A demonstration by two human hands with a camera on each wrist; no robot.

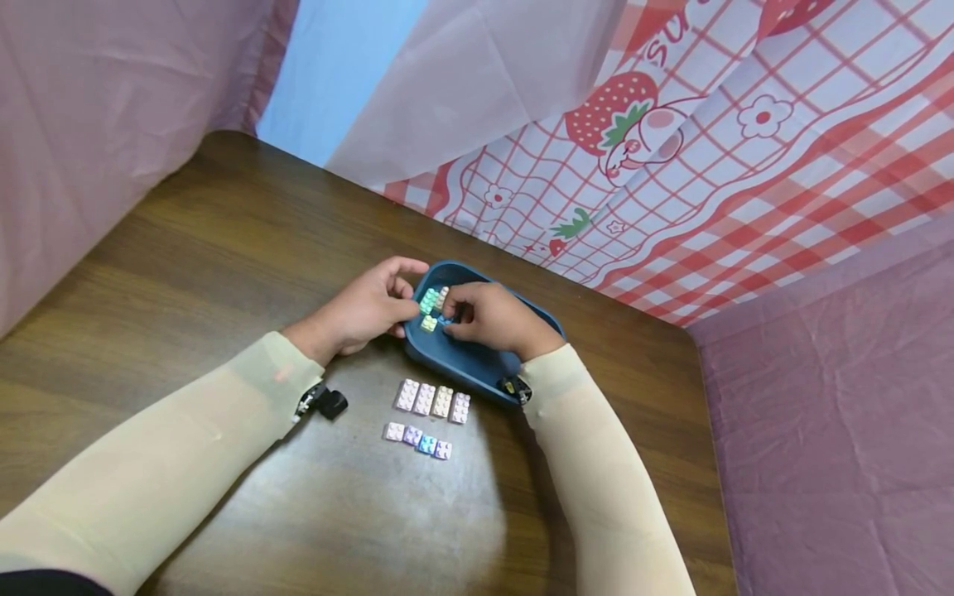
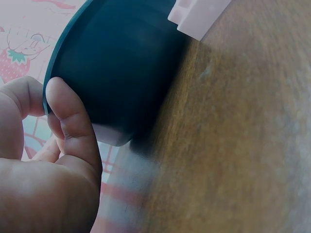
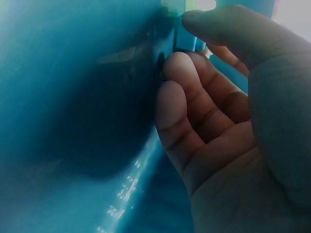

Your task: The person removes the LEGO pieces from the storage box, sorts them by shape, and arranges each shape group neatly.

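Note:
A dark blue tray (image 1: pixel 477 359) with rounded corners stands on the wooden table. My left hand (image 1: pixel 365 308) pinches its left end, with the thumb (image 2: pixel 68 104) against the outer wall and the other fingers beyond the rim. Inside the tray, my right hand (image 1: pixel 501 319) pinches a small blue toy brick (image 3: pixel 184 40) between thumb and fingers, low over the tray's floor. Around those fingertips lie a green brick (image 1: pixel 428 300), a pale yellow brick (image 1: pixel 428 324) and a cream brick (image 1: pixel 442 296), the last partly hidden by the right hand.
In front of the tray, a row of longer studded bricks in pale pink (image 1: pixel 406 395), cream (image 1: pixel 442 401) and lilac (image 1: pixel 460 408) lies on the table (image 1: pixel 335 497). Nearer is a row of small square bricks, one of them bright blue (image 1: pixel 427 444). A strawberry-print curtain (image 1: pixel 619 165) hangs behind.

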